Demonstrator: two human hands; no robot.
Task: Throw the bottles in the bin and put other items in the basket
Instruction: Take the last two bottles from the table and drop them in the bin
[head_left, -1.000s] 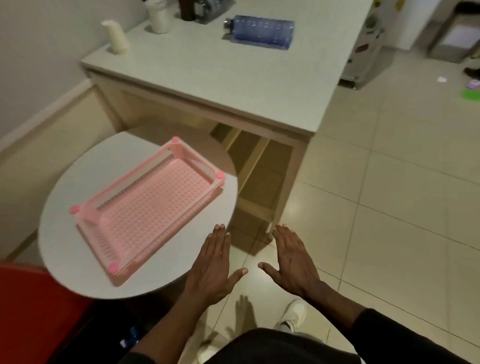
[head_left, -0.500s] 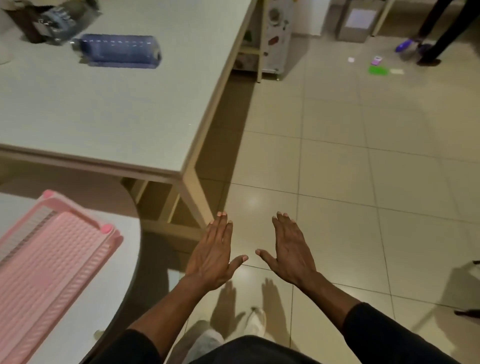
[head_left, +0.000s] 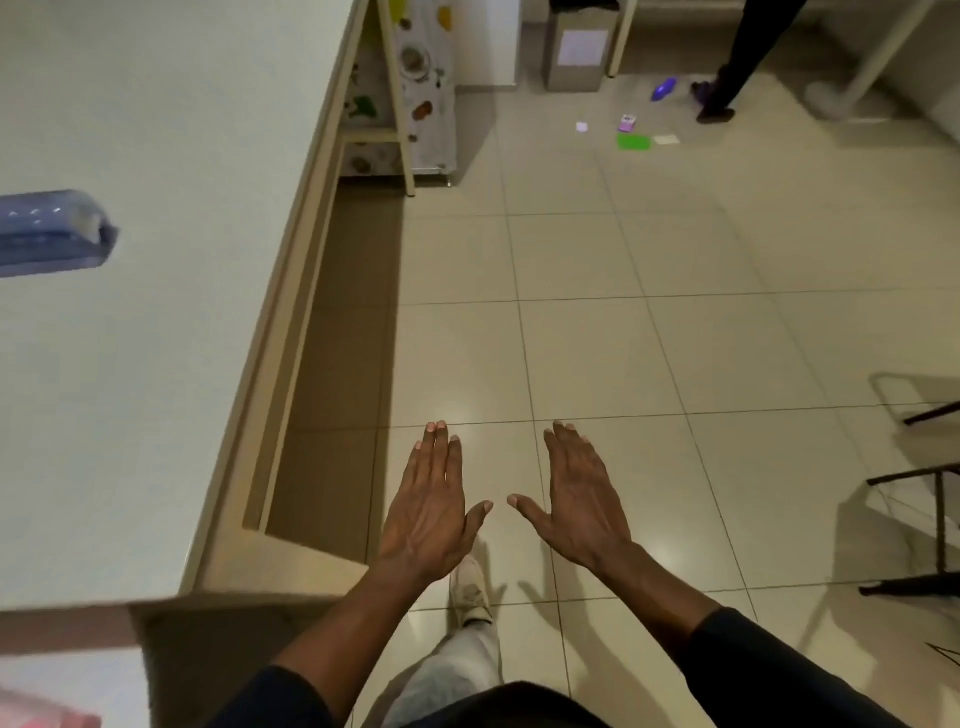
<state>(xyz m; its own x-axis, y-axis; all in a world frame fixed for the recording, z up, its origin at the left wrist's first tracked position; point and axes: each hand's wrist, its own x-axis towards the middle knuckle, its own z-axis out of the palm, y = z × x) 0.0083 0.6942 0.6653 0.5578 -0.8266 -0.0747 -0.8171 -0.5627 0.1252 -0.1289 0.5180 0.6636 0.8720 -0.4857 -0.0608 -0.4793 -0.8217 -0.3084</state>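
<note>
A blue plastic bottle (head_left: 52, 234) lies on its side on the white table (head_left: 182, 312) at the left edge, partly cut off. Only a corner of the pink basket (head_left: 47, 714) shows at the bottom left. A grey bin (head_left: 576, 52) stands on the floor at the far top. My left hand (head_left: 428, 512) and my right hand (head_left: 576, 506) hover flat over the tiled floor, palms down, fingers straight, holding nothing. Both are well to the right of the table and the bottle.
Small items lie on the floor far ahead: a green sheet (head_left: 634, 141), a pink card (head_left: 627, 123), a purple object (head_left: 664, 89). Another person's legs (head_left: 727, 67) stand there. Dark chair legs (head_left: 930, 499) are at the right. A patterned cabinet (head_left: 415, 88) stands behind the table.
The view has swung right: the basket and round table slid out at the bottom left, the bottle moved to the left edge. Both hands keep their flat pose.
</note>
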